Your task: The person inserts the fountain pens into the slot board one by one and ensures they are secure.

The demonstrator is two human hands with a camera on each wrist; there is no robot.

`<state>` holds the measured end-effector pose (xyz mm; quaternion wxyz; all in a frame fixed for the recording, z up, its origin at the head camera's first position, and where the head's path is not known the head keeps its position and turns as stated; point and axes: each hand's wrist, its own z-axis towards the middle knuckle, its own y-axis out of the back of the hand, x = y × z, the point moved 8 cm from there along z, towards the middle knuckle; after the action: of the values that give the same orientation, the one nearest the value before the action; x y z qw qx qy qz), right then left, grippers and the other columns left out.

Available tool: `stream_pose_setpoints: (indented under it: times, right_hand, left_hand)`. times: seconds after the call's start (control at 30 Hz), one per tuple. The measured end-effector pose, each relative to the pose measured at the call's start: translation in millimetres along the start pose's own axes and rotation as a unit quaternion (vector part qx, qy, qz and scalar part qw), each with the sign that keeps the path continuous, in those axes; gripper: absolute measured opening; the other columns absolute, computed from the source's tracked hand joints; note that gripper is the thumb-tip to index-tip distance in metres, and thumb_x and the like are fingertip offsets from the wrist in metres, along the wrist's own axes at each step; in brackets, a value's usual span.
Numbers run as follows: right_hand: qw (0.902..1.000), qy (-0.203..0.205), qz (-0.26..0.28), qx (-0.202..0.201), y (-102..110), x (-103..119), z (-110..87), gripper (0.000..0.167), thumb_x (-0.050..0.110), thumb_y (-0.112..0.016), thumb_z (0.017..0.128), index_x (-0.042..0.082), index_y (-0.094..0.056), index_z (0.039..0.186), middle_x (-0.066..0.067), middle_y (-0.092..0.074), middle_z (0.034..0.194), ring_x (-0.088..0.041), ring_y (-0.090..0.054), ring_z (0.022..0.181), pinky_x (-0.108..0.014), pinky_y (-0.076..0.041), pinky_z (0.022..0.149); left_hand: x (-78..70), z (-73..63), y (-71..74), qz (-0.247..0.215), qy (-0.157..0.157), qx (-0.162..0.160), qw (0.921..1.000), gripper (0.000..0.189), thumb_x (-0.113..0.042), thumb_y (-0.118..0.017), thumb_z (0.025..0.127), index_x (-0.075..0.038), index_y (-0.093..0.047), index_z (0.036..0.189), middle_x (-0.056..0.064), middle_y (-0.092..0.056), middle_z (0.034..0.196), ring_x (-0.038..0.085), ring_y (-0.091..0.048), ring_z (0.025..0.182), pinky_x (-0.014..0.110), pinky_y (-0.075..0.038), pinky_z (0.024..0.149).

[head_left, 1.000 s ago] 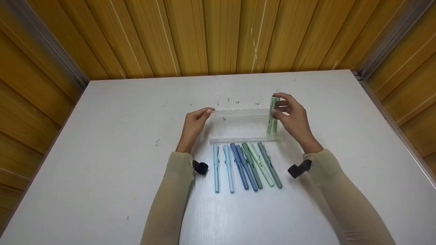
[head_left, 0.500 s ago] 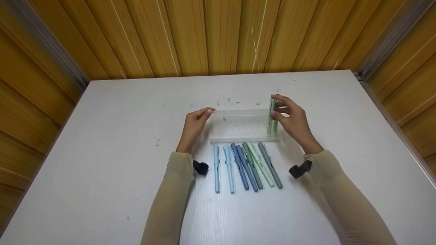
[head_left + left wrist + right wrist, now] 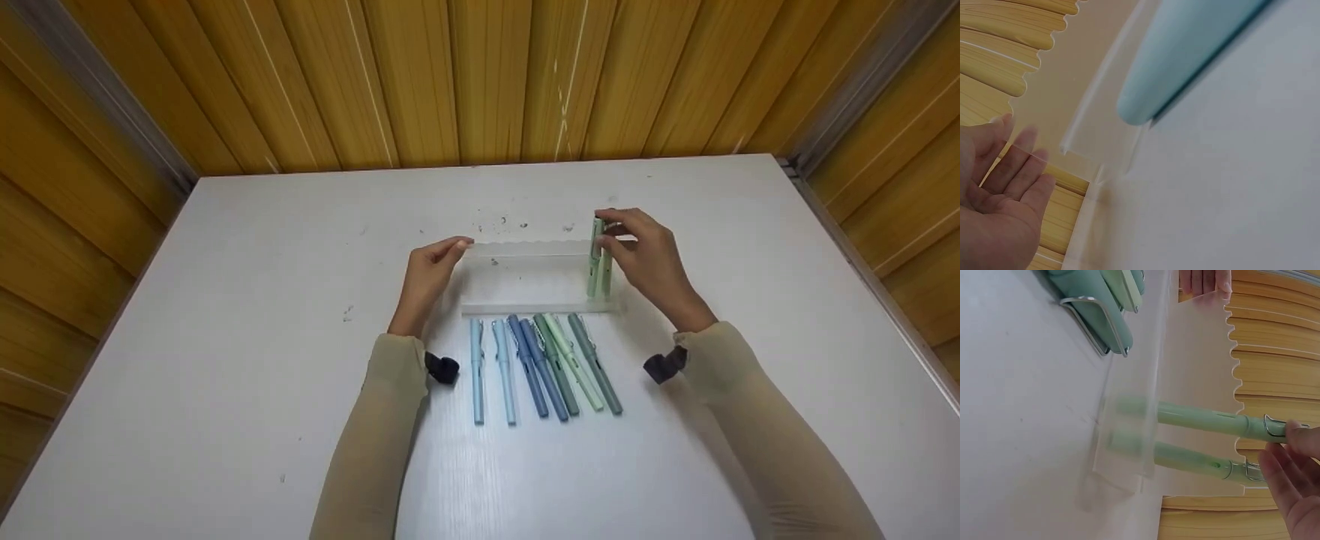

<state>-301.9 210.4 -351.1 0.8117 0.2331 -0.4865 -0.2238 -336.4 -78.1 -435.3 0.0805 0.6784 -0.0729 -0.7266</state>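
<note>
Left hand [image 3: 429, 274] pinches the clear rack [image 3: 525, 248] by its back left corner, seemingly to steady it; well apart, right hand [image 3: 646, 251] pinches a pale green pen [image 3: 595, 260] near its top, presumably to stand it straight beside a second pale green pen [image 3: 607, 280] at the rack's right end. Fingers [image 3: 624, 217] hide part of the tops; the cloudy front lip [image 3: 517, 308] blurs the feet. Seven pens [image 3: 529, 367] lie between rack and the surface's [image 3: 225, 337] cut-off near edge.
</note>
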Motion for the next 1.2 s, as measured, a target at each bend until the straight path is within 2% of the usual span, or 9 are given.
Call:
stream_pose_setpoints:
  times: [0.1, 0.3, 0.47, 0.67, 1.2]
  right_hand:
    - [0.9997, 0.017, -0.017, -0.006, 3.0, 5.1, 2.4, 0.033, 0.001, -0.067, 0.088, 0.002, -0.064, 0.121, -0.012, -0.063, 0.115, -0.024, -0.065, 0.102, -0.01, -0.048, 0.084]
    - [0.9972, 0.044, -0.059, -0.014, 7.9, 9.2, 7.0, 0.029, 0.001, -0.07, 0.086, 0.001, -0.067, 0.115, -0.013, -0.065, 0.112, -0.024, -0.064, 0.1, -0.033, -0.053, 0.089]
    - [0.9941, 0.059, -0.089, -0.017, 8.5, 10.0, 11.5, 0.027, 0.004, -0.072, 0.084, 0.001, -0.069, 0.111, -0.014, -0.065, 0.114, -0.03, -0.055, 0.107, -0.046, -0.048, 0.093]
    - [0.9921, 0.074, -0.1, -0.012, 4.3, 9.8, 17.6, 0.025, 0.002, -0.072, 0.083, -0.001, -0.07, 0.108, -0.016, -0.066, 0.113, -0.032, -0.05, 0.111, -0.046, -0.046, 0.095]
    - [0.9935, 0.062, -0.096, 0.005, -1.0, -2.2, 26.0, 0.025, 0.004, -0.071, 0.085, -0.001, -0.068, 0.11, -0.016, -0.064, 0.114, -0.032, -0.05, 0.113, -0.048, -0.043, 0.098]
  left_hand:
    - [-0.2, -0.5, 0.4, 0.001, 0.0, 0.0, 1.0, 0.029, -0.031, -0.06, 0.096, -0.012, -0.071, 0.114, 0.005, -0.068, 0.121, 0.018, -0.058, 0.122, 0.037, -0.043, 0.105]
    - [0.2, 0.0, 0.4, -0.004, 0.005, 0.002, 1.0, 0.029, -0.033, -0.06, 0.095, -0.013, -0.072, 0.113, 0.004, -0.069, 0.12, 0.017, -0.058, 0.121, 0.037, -0.043, 0.105]
    - [1.1, 1.2, 0.4, -0.004, 0.007, 0.002, 1.0, 0.029, -0.032, -0.06, 0.095, -0.012, -0.071, 0.114, 0.004, -0.068, 0.121, 0.018, -0.058, 0.122, 0.037, -0.043, 0.106]
    - [1.2, 1.9, -0.1, -0.009, 0.006, -0.001, 0.9999, 0.029, -0.03, -0.061, 0.095, -0.01, -0.071, 0.114, 0.006, -0.068, 0.122, 0.019, -0.058, 0.122, 0.038, -0.043, 0.106]
    - [0.2, 0.8, -0.7, -0.009, 0.012, -0.001, 0.9999, 0.03, -0.029, -0.06, 0.096, -0.01, -0.07, 0.116, 0.006, -0.067, 0.123, 0.019, -0.057, 0.123, 0.037, -0.042, 0.107]
